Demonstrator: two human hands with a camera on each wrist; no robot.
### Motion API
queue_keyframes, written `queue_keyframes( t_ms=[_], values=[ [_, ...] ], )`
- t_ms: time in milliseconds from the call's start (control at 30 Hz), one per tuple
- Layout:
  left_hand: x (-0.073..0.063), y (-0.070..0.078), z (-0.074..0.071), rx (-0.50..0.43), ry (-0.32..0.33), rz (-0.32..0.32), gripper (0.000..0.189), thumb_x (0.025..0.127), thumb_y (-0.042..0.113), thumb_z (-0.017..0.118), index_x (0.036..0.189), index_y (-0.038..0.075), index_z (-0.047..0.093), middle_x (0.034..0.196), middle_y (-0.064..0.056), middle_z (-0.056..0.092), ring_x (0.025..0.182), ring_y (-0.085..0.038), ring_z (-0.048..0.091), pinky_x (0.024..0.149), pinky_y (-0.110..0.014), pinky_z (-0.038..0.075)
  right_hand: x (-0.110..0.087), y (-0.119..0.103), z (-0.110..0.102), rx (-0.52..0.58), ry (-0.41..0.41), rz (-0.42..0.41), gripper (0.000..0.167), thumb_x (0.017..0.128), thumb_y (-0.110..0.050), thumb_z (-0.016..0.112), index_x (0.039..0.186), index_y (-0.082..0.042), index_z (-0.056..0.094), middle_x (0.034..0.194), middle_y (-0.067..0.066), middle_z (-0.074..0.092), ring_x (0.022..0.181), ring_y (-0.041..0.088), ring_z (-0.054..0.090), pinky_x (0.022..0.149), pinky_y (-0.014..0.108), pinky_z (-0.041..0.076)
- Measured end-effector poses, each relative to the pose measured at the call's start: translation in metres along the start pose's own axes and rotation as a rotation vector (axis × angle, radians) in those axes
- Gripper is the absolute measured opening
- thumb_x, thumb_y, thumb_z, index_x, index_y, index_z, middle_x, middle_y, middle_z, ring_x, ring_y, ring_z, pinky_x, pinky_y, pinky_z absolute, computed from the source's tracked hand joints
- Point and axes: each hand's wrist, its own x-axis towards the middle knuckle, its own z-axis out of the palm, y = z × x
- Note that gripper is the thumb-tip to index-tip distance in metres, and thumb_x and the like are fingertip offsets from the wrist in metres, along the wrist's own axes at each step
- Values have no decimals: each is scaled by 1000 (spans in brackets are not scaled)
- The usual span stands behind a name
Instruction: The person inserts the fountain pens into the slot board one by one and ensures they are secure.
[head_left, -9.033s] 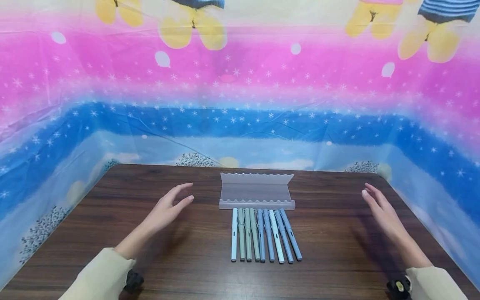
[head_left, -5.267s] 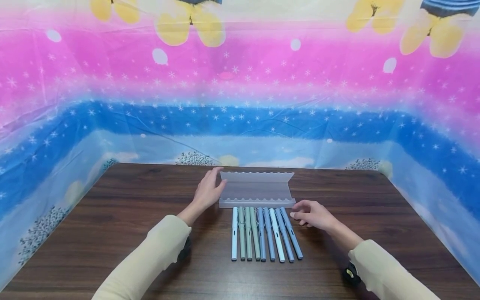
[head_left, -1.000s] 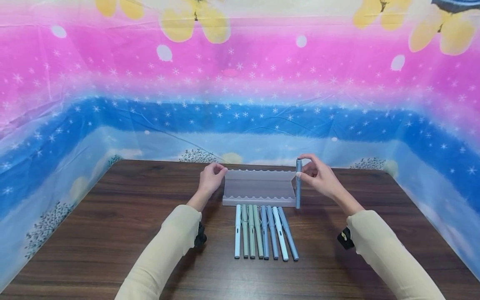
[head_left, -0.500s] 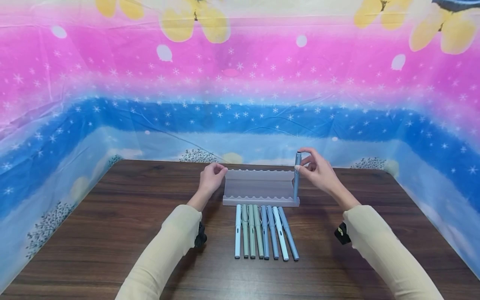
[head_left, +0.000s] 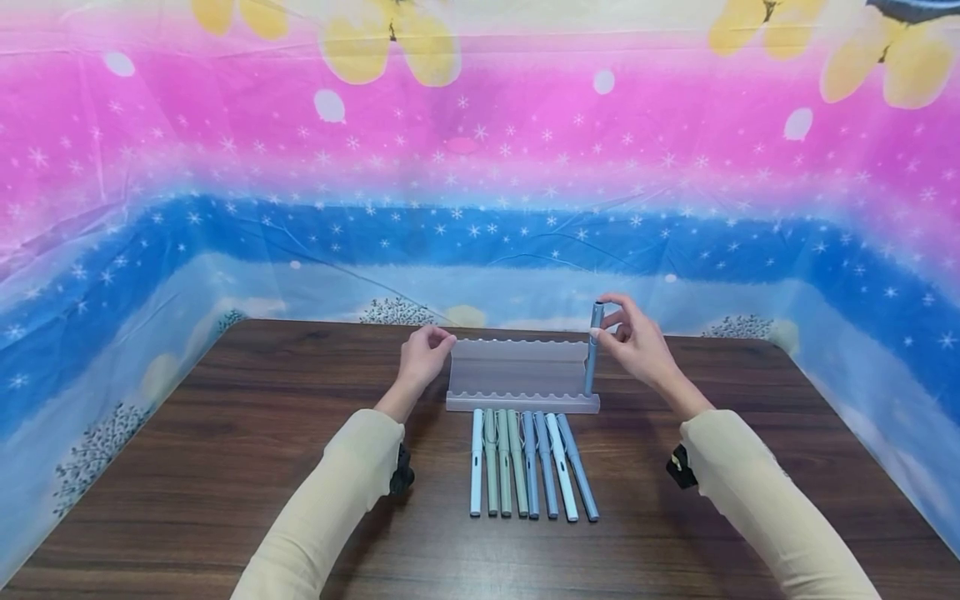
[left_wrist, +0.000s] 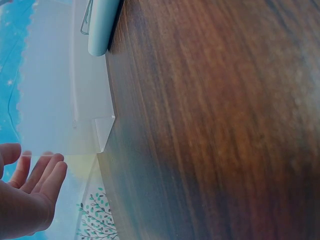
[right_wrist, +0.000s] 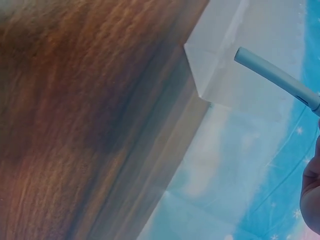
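My right hand point(head_left: 637, 342) pinches a blue-grey pen point(head_left: 593, 346) near its top, between thumb and fingers. The pen stands almost upright over the right end of a frosted clear plastic pen rack point(head_left: 517, 404) with scalloped edges. In the right wrist view, the pen's lower end point(right_wrist: 255, 60) overlaps the rack point(right_wrist: 220, 65). At the rack's upper left corner, my left hand point(head_left: 423, 362) pinches the edge with thumb and fingertips. Several pens point(head_left: 517, 467) in pale blue, green and blue-grey lie side by side in front of the rack.
The rack and pens are on a dark wood-grain table point(head_left: 300, 400). A patterned pink and blue cloth point(head_left: 480, 233) hangs behind the table and along both sides. Black wrist cameras point(head_left: 401, 471) sit below both cream sleeves.
My right hand has picked up the rightmost pen, raised it upright and brought it left over the rack's right end. My left hand has come to the rack's upper left corner.
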Motion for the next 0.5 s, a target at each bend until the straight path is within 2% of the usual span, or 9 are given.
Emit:
queue_keyframes(
  t_ms=[167, 267, 500],
  values=[
    [1, 0, 0, 5, 2, 2, 20, 87, 18, 55, 93, 0, 58, 91, -14, 60, 87, -27, 53, 76, -38, 41, 0, 25, 6, 11, 6, -18, 43, 84, -7, 59, 123, -12, 42, 84, 13, 60, 49, 26, 51, 40, 30, 38],
    [0, 0, 0, 8, 6, 1, 19, 87, 18, 55, 93, 0, 58, 91, -14, 60, 87, -27, 53, 77, -38, 41, -1, 39, 10, -7, -4, -19, 43, 85, -13, 59, 124, -16, 42, 85, 10, 61, 49, 21, 51, 40, 28, 38],
    [-1, 2, -1, 5, 3, -12, 20, 87, 18, 54, 93, 0, 58, 91, -14, 60, 87, -27, 54, 77, -37, 42, -2, 45, 13, 0, -31, -20, 43, 85, -16, 59, 124, -17, 42, 85, 8, 60, 53, 12, 55, 42, 30, 41]
  ],
)
